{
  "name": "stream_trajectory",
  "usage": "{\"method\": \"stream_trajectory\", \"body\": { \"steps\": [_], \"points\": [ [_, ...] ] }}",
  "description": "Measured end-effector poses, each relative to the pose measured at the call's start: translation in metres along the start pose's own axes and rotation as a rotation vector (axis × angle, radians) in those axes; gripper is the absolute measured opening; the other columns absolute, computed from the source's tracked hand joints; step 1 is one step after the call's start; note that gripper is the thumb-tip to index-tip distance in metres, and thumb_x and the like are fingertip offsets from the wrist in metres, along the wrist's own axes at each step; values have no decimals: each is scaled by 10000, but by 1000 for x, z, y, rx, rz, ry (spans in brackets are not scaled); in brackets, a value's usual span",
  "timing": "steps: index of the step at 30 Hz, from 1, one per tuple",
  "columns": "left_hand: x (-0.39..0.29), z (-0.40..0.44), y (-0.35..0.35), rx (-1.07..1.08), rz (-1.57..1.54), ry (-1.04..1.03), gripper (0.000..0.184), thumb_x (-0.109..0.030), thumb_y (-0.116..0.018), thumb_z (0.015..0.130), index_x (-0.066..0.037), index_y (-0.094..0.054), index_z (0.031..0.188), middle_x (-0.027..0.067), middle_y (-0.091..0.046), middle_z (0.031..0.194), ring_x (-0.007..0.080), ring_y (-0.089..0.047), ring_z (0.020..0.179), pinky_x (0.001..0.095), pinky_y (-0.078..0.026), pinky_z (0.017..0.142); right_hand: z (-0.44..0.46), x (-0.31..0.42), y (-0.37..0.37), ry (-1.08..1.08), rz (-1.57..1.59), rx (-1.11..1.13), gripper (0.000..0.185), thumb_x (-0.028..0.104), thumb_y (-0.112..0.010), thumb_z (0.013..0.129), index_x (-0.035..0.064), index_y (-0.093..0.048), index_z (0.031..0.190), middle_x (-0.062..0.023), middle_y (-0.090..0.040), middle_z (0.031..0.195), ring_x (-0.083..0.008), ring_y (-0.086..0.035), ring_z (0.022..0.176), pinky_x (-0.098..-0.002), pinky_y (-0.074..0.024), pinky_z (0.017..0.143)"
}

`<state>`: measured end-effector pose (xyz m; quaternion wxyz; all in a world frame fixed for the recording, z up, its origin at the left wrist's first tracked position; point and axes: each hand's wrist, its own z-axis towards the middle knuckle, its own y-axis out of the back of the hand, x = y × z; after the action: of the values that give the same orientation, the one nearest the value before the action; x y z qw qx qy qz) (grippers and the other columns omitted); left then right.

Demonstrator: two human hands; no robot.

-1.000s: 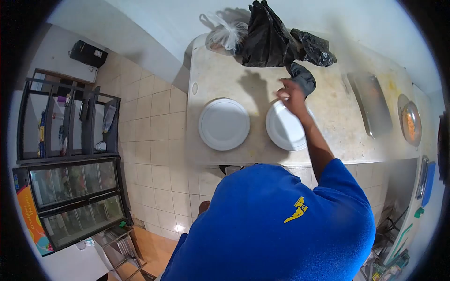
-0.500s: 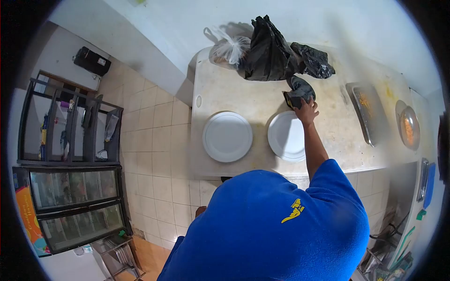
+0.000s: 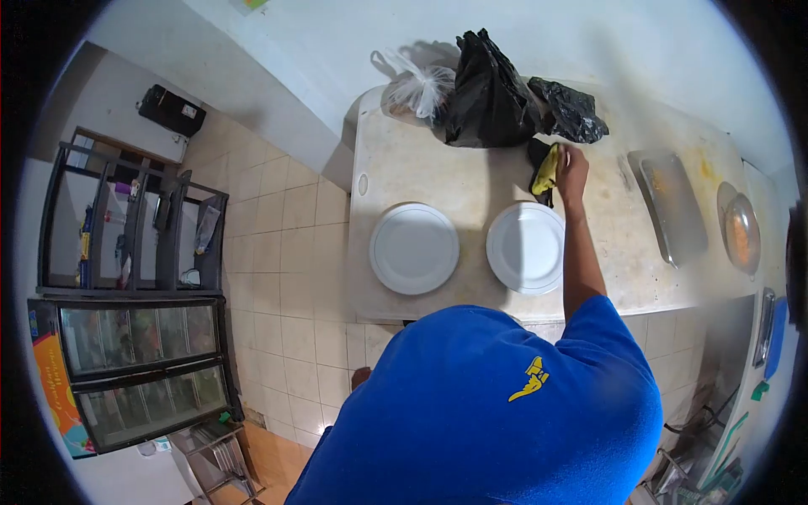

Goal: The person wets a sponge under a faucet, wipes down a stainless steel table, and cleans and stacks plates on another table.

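My right hand (image 3: 573,175) reaches over the table behind the right white plate (image 3: 525,249). Its fingers are pinched on a soft, dark cloth-like item (image 3: 545,172), black outside with a yellow-green side turned up. Part of that item hangs down near the plate's far rim. A second white plate (image 3: 414,249) lies to the left. Only a small patch of skin (image 3: 360,377) shows at the left side of my body; whether it is my left hand or arm is unclear, and no fingers are visible there.
Against the wall stand a large black plastic bag (image 3: 490,97), a crumpled black bag (image 3: 572,111) and a clear knotted bag (image 3: 421,91). Toward the right are a metal tray (image 3: 671,210) and a covered bowl with orange food (image 3: 741,233). A dark shelf (image 3: 130,223) and glass-front cooler (image 3: 139,341) stand left.
My right hand has drawn the dark cloth-like item slightly right and lifted or folded part of it, so its yellow-green side now shows. The plates stay put on the table.
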<state>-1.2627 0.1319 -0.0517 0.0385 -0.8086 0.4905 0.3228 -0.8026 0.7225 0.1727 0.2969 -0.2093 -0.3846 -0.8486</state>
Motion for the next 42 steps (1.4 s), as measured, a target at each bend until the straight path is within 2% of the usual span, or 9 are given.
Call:
{"method": "stream_trajectory", "body": {
  "steps": [11,19,20,24,29,33,38,40,42],
  "points": [
    [-213,9,-79,-265,213,-851,252,-233,-516,874,-60,-508,1057,58,-556,965,132,-564,736,246,-445,594,103,134,98,15,366,149,266,255,-499,885,17,-578,974,-91,-614,764,-121,-555,718,-258,-441,660],
    [-130,33,-59,-342,67,-763,199,-134,-528,842,-9,-536,996,90,-554,971,179,-539,862,293,-477,671,236,109,250,70,339,-441,329,264,-514,884,-32,-572,1016,-41,-594,902,-132,-532,848,-269,-434,711],
    [-123,8,-59,-397,0,-556,172,-69,-524,818,4,-560,969,105,-568,963,210,-524,957,329,-479,741,227,184,274,662,140,-577,149,95,-464,892,-33,-540,890,-114,-579,751,-120,-559,555,-209,-548,547],
    [39,50,14,-420,220,-656,124,-80,-546,807,-17,-557,913,84,-555,889,200,-546,864,308,-486,690,235,153,311,637,-38,-759,176,139,-491,865,-17,-558,915,-153,-584,786,-192,-559,668,-265,-509,623],
    [62,-12,4,-269,288,-398,141,-81,-550,804,-27,-554,933,86,-553,882,201,-552,799,305,-479,638,170,-52,212,-29,-340,-355,227,192,-525,831,3,-579,945,-201,-591,829,-281,-559,809,-334,-460,717],
    [66,-41,10,-236,354,-442,156,-83,-553,801,-35,-551,950,87,-552,876,201,-557,748,302,-474,597,-54,-128,90,-53,-389,711,307,234,-585,777,15,-580,992,-235,-582,880,-329,-548,927,-373,-427,803],
    [88,-43,41,-345,644,-865,177,-84,-558,798,-45,-548,971,90,-550,869,202,-564,684,298,-467,545,-168,-57,73,-375,-155,396,417,302,-686,711,58,-572,1029,-178,-584,940,-316,-567,883,-376,-459,756],
    [-3,-107,8,-262,116,-361,234,-83,-562,790,-44,-528,1018,84,-551,899,174,-562,634,267,-444,486,-171,-53,76,-432,-203,436,439,327,-690,705,54,-567,1026,-181,-587,916,-310,-576,868,-371,-464,736],
    [-10,-90,15,-303,280,-443,272,-88,-557,794,-52,-508,1059,73,-539,946,151,-560,595,243,-437,476,-164,-48,78,-462,-206,490,461,349,-696,698,43,-563,1016,-179,-593,871,-307,-589,836,-365,-471,702]
  ]
}}
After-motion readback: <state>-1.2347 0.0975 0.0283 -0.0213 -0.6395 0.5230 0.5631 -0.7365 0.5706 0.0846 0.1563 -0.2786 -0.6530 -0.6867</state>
